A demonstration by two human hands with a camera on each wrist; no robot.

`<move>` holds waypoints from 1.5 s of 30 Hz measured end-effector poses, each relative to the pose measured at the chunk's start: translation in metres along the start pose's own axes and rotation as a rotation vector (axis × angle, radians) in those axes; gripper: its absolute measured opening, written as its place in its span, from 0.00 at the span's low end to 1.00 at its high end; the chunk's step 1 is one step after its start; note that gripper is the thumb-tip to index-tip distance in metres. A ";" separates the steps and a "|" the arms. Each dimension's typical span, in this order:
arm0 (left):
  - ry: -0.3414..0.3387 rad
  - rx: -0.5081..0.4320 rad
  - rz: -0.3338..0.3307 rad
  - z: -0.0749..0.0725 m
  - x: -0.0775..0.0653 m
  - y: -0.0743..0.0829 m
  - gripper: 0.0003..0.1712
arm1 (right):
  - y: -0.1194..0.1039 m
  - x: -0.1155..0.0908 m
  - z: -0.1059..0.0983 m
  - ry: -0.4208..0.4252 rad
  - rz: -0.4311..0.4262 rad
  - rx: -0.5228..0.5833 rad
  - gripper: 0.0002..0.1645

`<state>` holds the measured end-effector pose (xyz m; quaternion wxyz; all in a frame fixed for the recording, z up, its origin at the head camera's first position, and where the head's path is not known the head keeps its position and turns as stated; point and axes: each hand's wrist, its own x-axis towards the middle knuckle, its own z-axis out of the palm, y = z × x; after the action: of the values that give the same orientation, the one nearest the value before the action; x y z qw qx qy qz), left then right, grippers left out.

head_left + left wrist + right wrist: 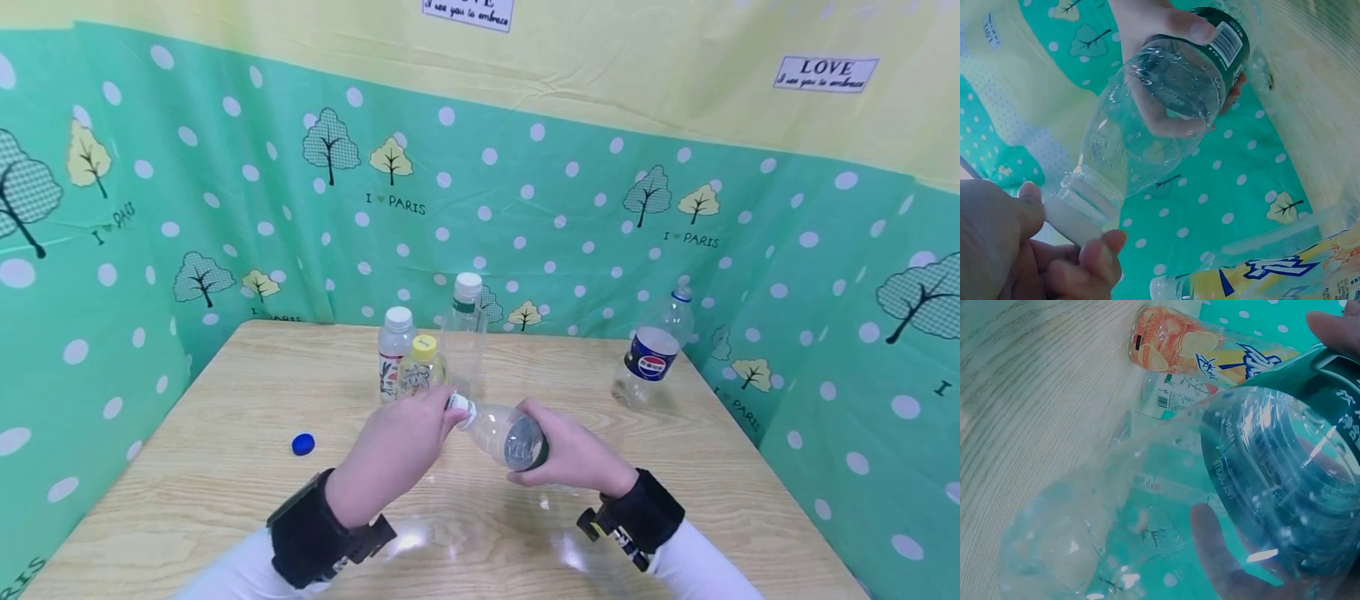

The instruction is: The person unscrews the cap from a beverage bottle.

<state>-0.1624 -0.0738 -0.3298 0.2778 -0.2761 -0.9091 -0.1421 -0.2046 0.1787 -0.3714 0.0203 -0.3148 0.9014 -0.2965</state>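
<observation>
A clear plastic bottle (493,427) with a dark green label is held tilted over the table, neck to the left. My left hand (397,446) pinches the white cap (1072,220) at its neck between thumb and fingers. Around the labelled body, my right hand (573,450) has its grip; its thumb lies over the green label (1230,47) in the left wrist view. Just behind the left hand stand a yellow-capped bottle (422,368) and a white-capped bottle (396,343) with a printed label.
Behind the hands rises a tall clear bottle (467,325) with a white cap. A Pepsi bottle (652,354) stands at the back right of the wooden table (187,508). One loose blue cap (303,444) lies at left. A patterned curtain (480,192) borders the table.
</observation>
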 end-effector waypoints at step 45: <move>0.017 -0.191 -0.019 -0.002 0.002 -0.001 0.21 | -0.006 0.003 -0.001 -0.007 -0.001 0.006 0.39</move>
<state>-0.1635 -0.0748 -0.3273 0.2565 -0.2915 -0.8915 -0.2333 -0.2040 0.1740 -0.3669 0.0243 -0.3162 0.9003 -0.2981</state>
